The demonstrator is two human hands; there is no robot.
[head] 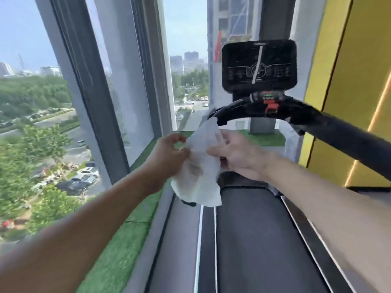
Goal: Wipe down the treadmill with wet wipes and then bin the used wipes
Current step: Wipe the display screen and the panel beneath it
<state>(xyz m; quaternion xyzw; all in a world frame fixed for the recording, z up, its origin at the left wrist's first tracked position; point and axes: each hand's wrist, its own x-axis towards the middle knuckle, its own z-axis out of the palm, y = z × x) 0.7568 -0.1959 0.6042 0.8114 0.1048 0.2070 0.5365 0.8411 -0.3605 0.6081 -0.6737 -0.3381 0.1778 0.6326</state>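
A white wet wipe, crumpled and smudged brown near its middle, hangs in the air between my hands above the treadmill's front left. My left hand pinches its left edge. My right hand holds its right edge with the fingers. Below lies the treadmill belt, dark grey with pale side rails. The black console stands ahead, and the black handlebar curves beneath it toward the right.
A tall window with grey frames runs along the left. A strip of green artificial turf lies between window and treadmill. A yellow wall closes the right side.
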